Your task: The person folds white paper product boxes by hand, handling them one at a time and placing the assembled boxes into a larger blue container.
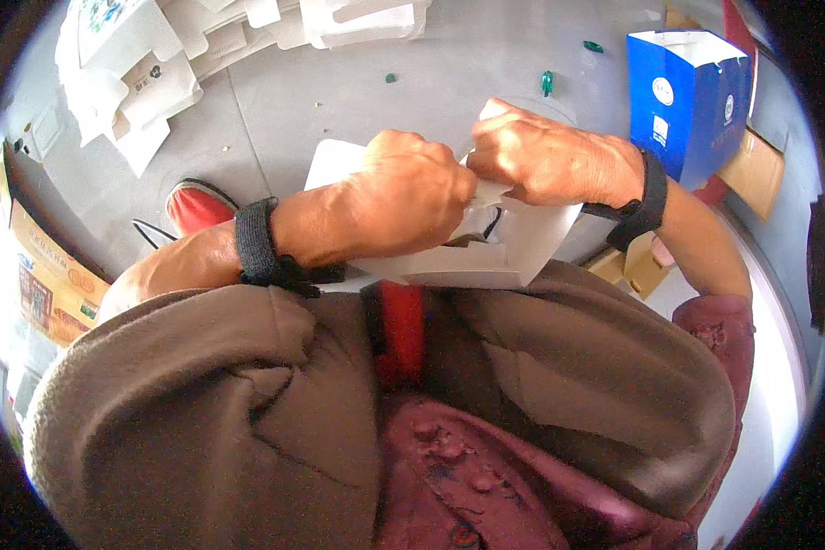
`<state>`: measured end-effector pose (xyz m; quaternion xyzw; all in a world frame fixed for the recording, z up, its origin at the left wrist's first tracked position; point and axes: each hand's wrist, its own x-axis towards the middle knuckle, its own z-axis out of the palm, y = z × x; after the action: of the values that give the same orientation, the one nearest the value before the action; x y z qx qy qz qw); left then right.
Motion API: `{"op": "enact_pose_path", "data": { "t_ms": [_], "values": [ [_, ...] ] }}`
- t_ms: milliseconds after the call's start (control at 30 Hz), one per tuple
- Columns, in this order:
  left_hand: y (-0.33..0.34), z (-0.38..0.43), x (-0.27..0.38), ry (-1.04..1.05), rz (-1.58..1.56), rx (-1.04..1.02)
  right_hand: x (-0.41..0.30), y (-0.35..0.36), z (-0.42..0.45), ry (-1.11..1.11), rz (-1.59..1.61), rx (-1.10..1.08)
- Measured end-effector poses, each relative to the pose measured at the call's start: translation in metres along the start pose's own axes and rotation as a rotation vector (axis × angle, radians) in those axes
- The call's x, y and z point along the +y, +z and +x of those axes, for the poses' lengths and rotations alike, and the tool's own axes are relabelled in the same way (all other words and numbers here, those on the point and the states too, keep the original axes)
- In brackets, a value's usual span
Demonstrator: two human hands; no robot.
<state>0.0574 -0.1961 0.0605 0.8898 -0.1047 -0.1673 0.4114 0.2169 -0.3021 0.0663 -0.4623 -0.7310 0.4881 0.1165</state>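
A white paperboard box [548, 230], partly opened out, lies across my knees. Its flaps stand up around a hollow at the near side. My left hand [412, 189] is closed in a fist over the box's middle, gripping its board. Just to the right, my right hand [543, 155] clenches another part of the same board, knuckles up. A crumpled strip of board shows between the two fists. My fingertips are hidden under the hands. Black straps circle both wrists.
Flattened white paperboard boxes [234, 41] are heaped at the far left. On the right stands a blue paper bag [667, 103]. Small green scraps [547, 83] lie on the grey floor [275, 103]. A printed brown carton [51, 275] sits at the left, near a red shoe [196, 210].
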Motion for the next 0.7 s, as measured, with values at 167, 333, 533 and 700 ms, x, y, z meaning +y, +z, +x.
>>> {"op": "enact_pose_path", "data": {
  "t_ms": [167,333,533,700],
  "values": [
    [-0.001,-0.002,-0.002,0.010,-0.062,-0.007,-0.002,-0.006,0.000,0.017,0.015,-0.055],
    [0.002,-0.005,-0.004,0.036,-0.150,0.078,-0.002,-0.008,-0.003,0.016,0.042,-0.061],
    [0.006,0.003,-0.015,-0.031,0.009,0.279,-0.007,-0.021,0.015,0.280,0.097,-0.119],
    [-0.030,0.009,-0.032,-0.145,-0.332,0.148,-0.017,-0.067,0.026,0.523,0.078,-0.298]
  ]
}}
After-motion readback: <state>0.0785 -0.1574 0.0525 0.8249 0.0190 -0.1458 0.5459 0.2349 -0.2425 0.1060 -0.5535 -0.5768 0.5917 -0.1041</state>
